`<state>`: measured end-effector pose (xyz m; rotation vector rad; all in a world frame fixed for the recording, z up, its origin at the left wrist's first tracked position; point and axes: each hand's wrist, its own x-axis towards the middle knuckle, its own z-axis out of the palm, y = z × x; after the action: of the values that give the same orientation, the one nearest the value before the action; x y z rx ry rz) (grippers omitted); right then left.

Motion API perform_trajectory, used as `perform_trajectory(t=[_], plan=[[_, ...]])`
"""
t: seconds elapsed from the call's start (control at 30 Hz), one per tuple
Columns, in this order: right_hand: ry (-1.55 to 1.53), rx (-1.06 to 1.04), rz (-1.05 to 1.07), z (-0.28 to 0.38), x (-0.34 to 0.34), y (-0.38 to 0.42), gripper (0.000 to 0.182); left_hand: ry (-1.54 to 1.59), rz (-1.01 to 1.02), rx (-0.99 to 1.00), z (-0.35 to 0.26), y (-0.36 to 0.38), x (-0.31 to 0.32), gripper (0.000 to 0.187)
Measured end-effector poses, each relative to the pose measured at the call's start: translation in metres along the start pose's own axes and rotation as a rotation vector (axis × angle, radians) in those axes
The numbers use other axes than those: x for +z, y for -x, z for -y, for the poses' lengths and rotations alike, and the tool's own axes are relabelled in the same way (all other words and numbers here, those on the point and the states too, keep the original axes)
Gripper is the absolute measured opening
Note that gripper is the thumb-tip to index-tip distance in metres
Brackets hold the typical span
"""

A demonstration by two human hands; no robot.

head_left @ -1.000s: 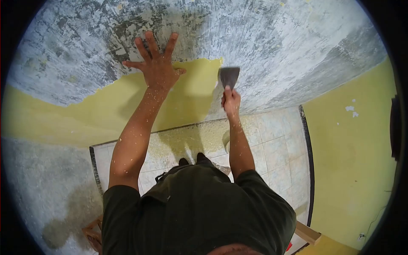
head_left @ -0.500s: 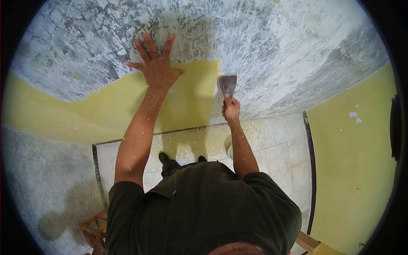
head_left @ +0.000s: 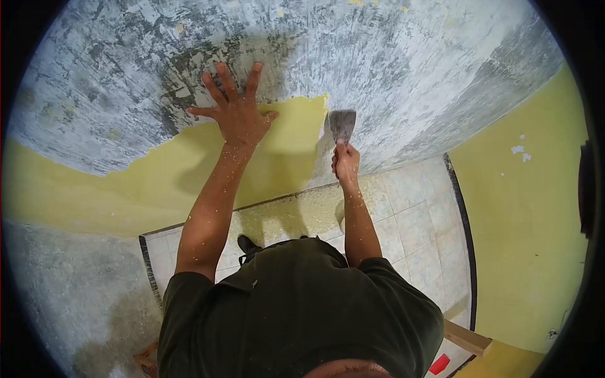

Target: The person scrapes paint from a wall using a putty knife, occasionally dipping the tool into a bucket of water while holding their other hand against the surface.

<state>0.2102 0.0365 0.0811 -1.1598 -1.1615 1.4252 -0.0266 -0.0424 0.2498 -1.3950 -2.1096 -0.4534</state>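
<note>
My left hand (head_left: 244, 121) lies with fingers spread against the wall, across the ragged border between bare grey plaster (head_left: 378, 75) and a remaining area of yellow paint (head_left: 283, 145). Small yellow flakes dot both forearms. A broad-bladed paint scraper (head_left: 342, 124) is in my right hand (head_left: 346, 161), whose fingers wrap round the handle, hiding most of it. The blade points up the wall, close beside the right-hand edge of the yellow paint.
Yellow flakes litter the tiled floor (head_left: 416, 227) along the wall's foot, around my shoe (head_left: 247, 243). A pale round container (head_left: 340, 215) stands partly behind my right forearm. Yellow wall (head_left: 523, 208) rises at right. Wooden pieces (head_left: 467, 339) and a red item (head_left: 439, 364) lie low at right.
The camera view has tilted slightly, shifting the wall and floor. My left hand stays spread on the wall, and the scraper remains in my right hand near the paint edge.
</note>
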Motion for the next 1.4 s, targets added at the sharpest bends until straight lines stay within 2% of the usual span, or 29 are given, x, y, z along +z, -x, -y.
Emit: perform_trajectory(t=[0.07,0.17,0.2,0.23,0.3,0.4,0.63,0.67,0.77,0.83,0.9,0.97,1.03,1.07,1.17,1.2,1.4], plan=[[-0.006,-0.062,-0.005,0.029,0.008,0.001,0.046,-0.014,-0.014,0.005,-0.001,0.002,0.000,0.129],[0.016,-0.040,0.015,0.015,0.000,0.004,0.045,0.015,-0.056,0.025,-0.001,0.004,-0.001,0.128],[0.081,0.008,-0.021,-0.016,-0.007,0.002,0.044,0.018,-0.062,0.025,-0.002,0.002,-0.001,0.128],[0.102,0.141,-0.041,-0.014,-0.007,0.017,0.043,0.015,-0.029,0.013,-0.002,0.003,-0.002,0.128],[0.070,0.145,-0.026,-0.010,-0.005,0.015,0.042,0.007,-0.001,-0.017,-0.001,0.001,-0.001,0.127],[0.032,-0.030,0.065,0.009,-0.001,-0.003,0.043,0.009,-0.018,0.001,-0.003,0.003,-0.001,0.127],[0.023,0.082,0.038,-0.008,-0.007,0.004,0.045,0.013,-0.048,-0.010,-0.002,0.001,0.001,0.128],[0.017,-0.010,0.019,0.002,0.000,0.000,0.044,0.024,-0.043,-0.002,-0.002,0.004,0.002,0.128],[-0.019,-0.018,0.072,0.029,0.005,0.000,0.043,0.013,-0.046,0.004,-0.002,0.004,0.001,0.129],[-0.017,-0.036,0.056,0.002,-0.001,0.001,0.045,0.013,-0.037,0.004,-0.003,0.003,-0.001,0.130],[0.022,0.107,0.006,-0.016,-0.006,0.008,0.044,0.011,-0.027,-0.011,-0.003,0.001,0.000,0.131],[0.022,0.114,0.002,0.002,-0.001,0.010,0.044,0.006,-0.031,-0.005,-0.002,0.003,0.002,0.131],[-0.032,-0.038,0.053,0.027,0.006,0.005,0.043,0.002,-0.032,-0.005,-0.003,0.003,0.001,0.131],[-0.041,-0.036,0.063,0.033,0.007,0.003,0.043,-0.002,-0.043,-0.005,-0.004,0.003,0.000,0.131],[0.010,0.019,0.016,-0.007,-0.005,0.001,0.043,0.011,-0.046,0.000,-0.003,0.003,0.001,0.131],[0.045,0.122,-0.026,-0.014,-0.007,0.006,0.043,0.008,-0.059,-0.001,-0.002,0.002,0.000,0.131],[0.049,0.197,-0.044,0.002,-0.004,0.015,0.041,0.031,-0.025,-0.004,-0.005,0.004,-0.001,0.129]])
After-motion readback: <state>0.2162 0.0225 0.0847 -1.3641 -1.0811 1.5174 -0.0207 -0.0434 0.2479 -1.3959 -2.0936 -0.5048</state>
